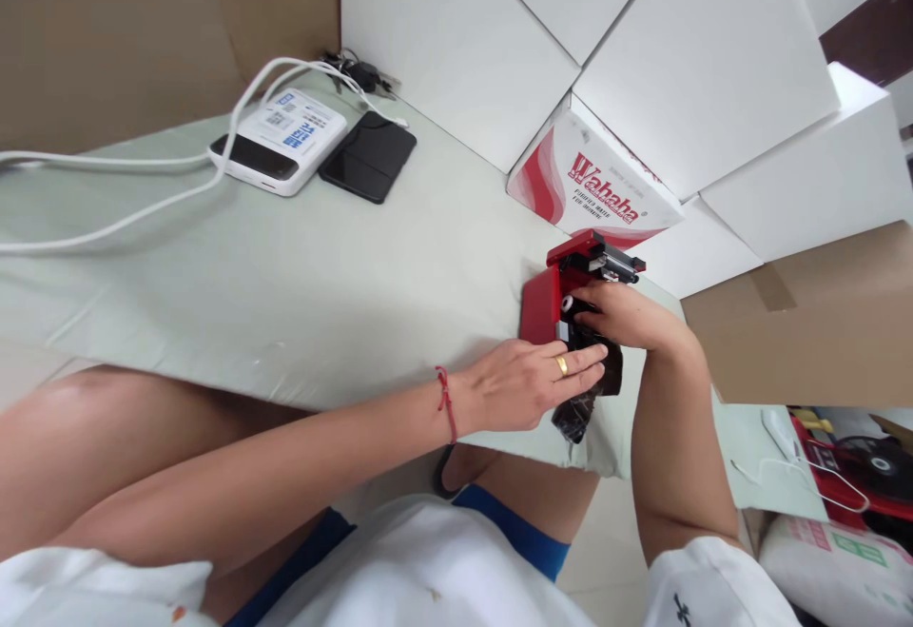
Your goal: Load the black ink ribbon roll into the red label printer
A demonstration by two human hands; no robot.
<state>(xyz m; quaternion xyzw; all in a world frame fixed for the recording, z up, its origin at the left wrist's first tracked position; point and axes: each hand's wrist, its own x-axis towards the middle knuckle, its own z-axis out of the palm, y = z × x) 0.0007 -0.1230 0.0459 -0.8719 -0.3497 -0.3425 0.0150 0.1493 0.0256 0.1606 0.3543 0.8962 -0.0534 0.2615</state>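
A small red machine that looks like a printer [540, 307] stands on the covered table with its lid [574, 246] raised. My right hand [622, 311] reaches in from the right, its fingers curled round a black roll [581, 308] with a white core end. My left hand [524, 382], wearing a ring, lies across the machine's front with fingers stretched out over dark glossy film [574, 416]. This crumpled film hangs toward the table edge. My right fingertips and part of the machine's inside are hidden.
White boxes [456, 47] and a Wahaha carton [592, 180] stand behind the machine. A white device [310, 123], a dark phone [369, 156], keys [360, 70] and white cables [143, 161] are at the left. A brown carton [806, 323] borders the right side.
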